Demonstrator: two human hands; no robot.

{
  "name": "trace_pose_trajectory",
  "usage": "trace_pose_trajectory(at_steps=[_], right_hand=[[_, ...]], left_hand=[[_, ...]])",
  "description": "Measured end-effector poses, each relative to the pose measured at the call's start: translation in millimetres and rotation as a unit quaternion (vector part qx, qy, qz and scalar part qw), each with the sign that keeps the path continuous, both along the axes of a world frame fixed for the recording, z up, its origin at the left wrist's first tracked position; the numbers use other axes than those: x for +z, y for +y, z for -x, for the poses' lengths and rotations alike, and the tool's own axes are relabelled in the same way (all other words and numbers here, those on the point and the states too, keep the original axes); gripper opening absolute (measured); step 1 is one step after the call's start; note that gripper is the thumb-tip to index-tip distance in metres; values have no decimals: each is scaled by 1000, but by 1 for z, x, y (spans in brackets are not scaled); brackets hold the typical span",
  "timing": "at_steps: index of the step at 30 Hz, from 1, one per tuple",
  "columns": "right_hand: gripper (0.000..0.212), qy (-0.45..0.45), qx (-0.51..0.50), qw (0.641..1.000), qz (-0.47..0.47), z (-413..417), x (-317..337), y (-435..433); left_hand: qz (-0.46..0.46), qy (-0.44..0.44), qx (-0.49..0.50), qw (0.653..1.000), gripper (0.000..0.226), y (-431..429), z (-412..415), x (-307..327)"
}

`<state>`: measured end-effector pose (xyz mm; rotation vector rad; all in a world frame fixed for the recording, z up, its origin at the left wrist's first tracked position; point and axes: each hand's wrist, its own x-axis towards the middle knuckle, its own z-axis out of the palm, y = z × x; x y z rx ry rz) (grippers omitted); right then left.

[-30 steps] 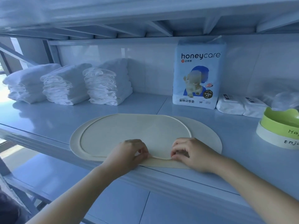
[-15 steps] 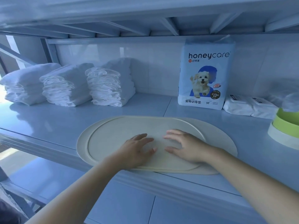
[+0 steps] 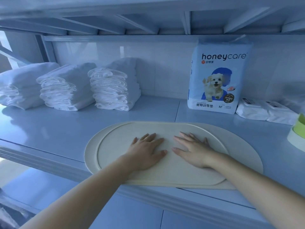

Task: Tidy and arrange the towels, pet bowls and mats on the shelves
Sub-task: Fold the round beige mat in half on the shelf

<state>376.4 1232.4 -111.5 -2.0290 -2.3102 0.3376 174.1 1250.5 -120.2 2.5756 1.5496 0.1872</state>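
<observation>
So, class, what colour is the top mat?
Cream top mat, clearest in the head view.

Metal shelving unit, pale blue-grey finish. Main shelf board glossy, reflecting light; a seam runs front to back across it, right of centre. Front edge is a ribbed lip. Underside of upper shelf shows diagonal and straight bracing ribs. Upright post at rear left, with a diagonal brace beside it. Back wall clad in large glossy white tiles, faint joints visible. Lower shelf below, same finish, also seamed. Bright daylight enters from the far left; overall cast cool, bluish.
</observation>
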Motion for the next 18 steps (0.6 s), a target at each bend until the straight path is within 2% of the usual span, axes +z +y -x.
trace_pose_trajectory(at_steps=[7,11,13,18], right_hand=[[52,38,80,995,-37,67,10,11],[47,46,100,993,-45,91,19,16],[46,46,106,992,-44,100,19,18],[45,38,92,994,-51,108,15,21]], left_hand=[[-12,-51,18,998,38,19,67,10],[-9,-43,81,996,31,25,117,20],[-8,-37,120,992,37,24,131,23],[5,-56,196,979,70,25,145,23]])
